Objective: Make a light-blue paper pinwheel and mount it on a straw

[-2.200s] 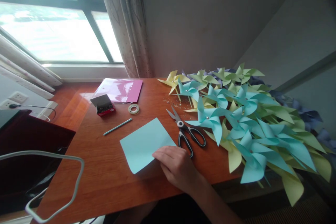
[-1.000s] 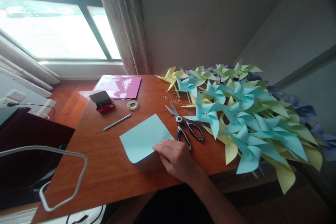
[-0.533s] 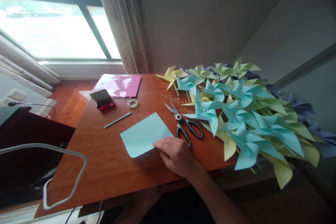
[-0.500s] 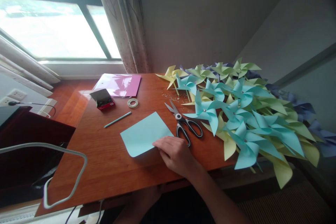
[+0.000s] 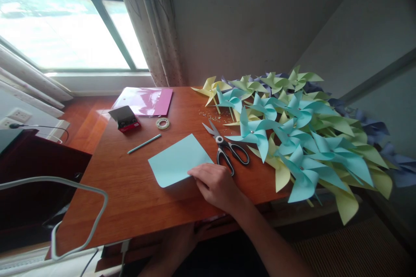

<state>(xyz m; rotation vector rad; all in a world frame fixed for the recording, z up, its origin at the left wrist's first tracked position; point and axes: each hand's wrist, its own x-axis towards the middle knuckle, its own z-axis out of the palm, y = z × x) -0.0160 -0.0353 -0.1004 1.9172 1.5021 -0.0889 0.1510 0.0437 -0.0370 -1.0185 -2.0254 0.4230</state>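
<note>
A light blue sheet of paper [image 5: 178, 160] lies on the wooden table with one near corner rounded. My right hand [image 5: 217, 184] has its fingers closed at the sheet's near right edge, thumb tucked beneath the fingers. Just beyond that hand rest scissors [image 5: 221, 140] with black and grey handles, their blades parted. To the left of the paper is a thin blue paper stick [image 5: 144, 143]. Down in shadow below the table's front edge is my left hand [image 5: 182, 240]; its fingers are too dark and hidden to make out.
Many paper pinwheels [image 5: 253, 132] in blue, green, yellow and purple crowd the right side. Farther back are a tape roll [image 5: 163, 124], an opened small box [image 5: 126, 121] and a pink plastic-covered pack [image 5: 159, 101]. A white cable [image 5: 105, 203] loops at the left.
The view has shifted slightly, so the table and its things sit a little higher. My right hand stays at the paper's edge; my left remains below the table edge.
</note>
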